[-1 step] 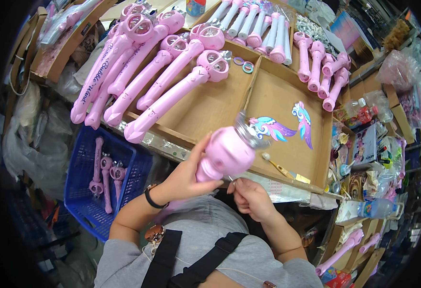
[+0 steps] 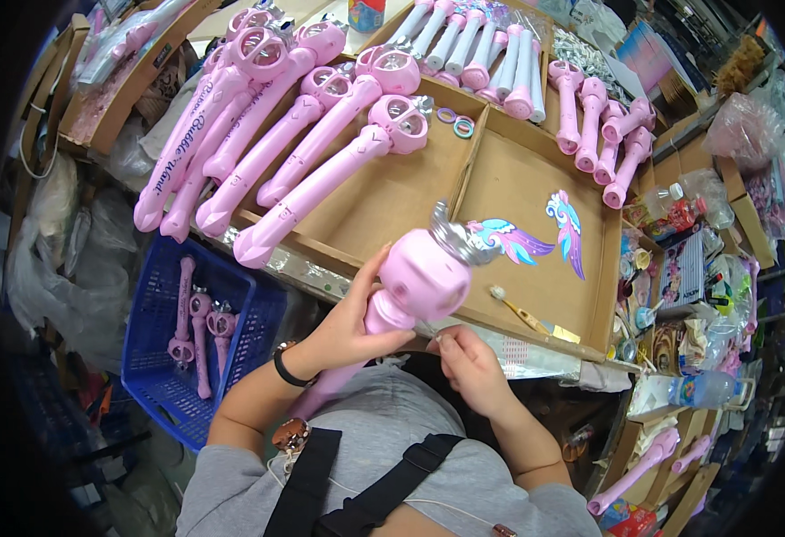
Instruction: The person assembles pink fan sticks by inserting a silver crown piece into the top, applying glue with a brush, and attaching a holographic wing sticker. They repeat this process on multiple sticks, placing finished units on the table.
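My left hand [image 2: 346, 329] is wrapped around the neck of a pink toy wand [image 2: 421, 277], holding it tilted over my lap. The wand's round head carries a silver crown piece [image 2: 456, 238]. Just beneath the head, the fingertips of my right hand [image 2: 469, 362] pinch a small thin object [image 2: 430, 330] against the wand; what it is cannot be made out. A black band sits on my left wrist.
A cardboard tray [image 2: 594, 309] ahead holds several long pink wands [image 2: 321, 192], two small rings [image 2: 456, 122], two coloured wing stickers [image 2: 511, 240] and a small brush [image 2: 520, 312]. Short pink handles [image 2: 600, 130] lie at the back right. A blue basket [image 2: 155, 336] with wands stands at my left.
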A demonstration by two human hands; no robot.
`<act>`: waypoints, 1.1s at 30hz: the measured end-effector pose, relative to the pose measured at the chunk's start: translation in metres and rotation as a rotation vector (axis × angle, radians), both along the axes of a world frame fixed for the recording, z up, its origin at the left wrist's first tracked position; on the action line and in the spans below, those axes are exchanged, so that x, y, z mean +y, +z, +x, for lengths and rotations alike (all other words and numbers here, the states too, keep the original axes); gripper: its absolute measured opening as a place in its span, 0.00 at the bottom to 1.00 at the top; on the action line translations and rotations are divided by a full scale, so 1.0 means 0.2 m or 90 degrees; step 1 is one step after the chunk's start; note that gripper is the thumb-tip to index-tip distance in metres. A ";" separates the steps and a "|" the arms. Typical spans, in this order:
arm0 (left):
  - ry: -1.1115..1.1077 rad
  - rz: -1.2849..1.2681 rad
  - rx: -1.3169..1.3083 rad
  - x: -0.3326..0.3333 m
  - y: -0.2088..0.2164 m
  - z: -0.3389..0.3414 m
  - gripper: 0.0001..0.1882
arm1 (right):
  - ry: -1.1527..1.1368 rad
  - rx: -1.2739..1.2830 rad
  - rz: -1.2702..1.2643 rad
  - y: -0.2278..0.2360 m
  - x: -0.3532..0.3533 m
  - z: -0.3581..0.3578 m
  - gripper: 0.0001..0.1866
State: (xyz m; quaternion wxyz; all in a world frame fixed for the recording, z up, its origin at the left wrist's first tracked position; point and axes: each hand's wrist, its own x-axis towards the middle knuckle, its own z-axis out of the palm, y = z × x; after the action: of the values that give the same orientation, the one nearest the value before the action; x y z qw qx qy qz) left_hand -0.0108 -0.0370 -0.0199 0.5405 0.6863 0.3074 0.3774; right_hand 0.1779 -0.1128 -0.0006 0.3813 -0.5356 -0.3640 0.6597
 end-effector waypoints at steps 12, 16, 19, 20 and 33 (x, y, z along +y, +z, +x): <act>-0.038 -0.503 -0.340 0.06 -0.01 -0.06 0.36 | -0.151 -0.631 0.712 0.04 0.10 -0.09 0.11; -0.022 -0.471 -0.271 0.04 0.01 -0.04 0.39 | -0.135 -0.661 0.730 0.06 0.12 -0.09 0.11; 0.001 -0.425 -0.208 0.03 0.02 -0.03 0.42 | -0.119 -0.696 0.727 0.06 0.12 -0.08 0.10; 0.012 -0.391 -0.176 0.03 0.03 -0.03 0.43 | -0.111 -0.698 0.717 0.06 0.12 -0.07 0.10; 0.066 0.166 0.082 -0.01 -0.01 -0.01 0.53 | -0.030 0.062 -0.055 -0.05 0.13 0.05 0.19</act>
State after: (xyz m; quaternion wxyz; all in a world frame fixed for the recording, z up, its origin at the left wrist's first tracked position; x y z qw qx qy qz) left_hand -0.0119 -0.0390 -0.0209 0.4059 0.7566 0.3245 0.3969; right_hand 0.1880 -0.0866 -0.0097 0.3906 -0.5274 -0.3034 0.6908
